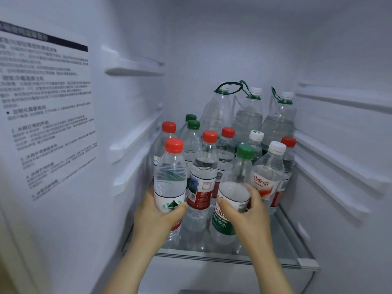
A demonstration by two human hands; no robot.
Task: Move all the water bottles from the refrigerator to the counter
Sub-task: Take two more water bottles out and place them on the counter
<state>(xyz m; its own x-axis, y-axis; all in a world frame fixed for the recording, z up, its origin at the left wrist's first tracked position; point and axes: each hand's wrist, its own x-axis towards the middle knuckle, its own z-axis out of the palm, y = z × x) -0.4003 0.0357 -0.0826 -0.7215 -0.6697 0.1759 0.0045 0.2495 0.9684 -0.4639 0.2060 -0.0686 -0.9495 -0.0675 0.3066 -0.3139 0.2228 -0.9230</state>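
Hands point(203, 213) grip two front bottles point(170, 177) on fridge shelf point(233, 258).

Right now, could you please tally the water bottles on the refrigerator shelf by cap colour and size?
Red-capped small bottles: 5
Green-capped small bottles: 3
White-capped small bottles: 2
White-capped large bottles with green carry handles: 3
Total: 13

White walls point(233, 39) with side rails point(135, 71); a blurred, seemingly printed label point(44, 102).
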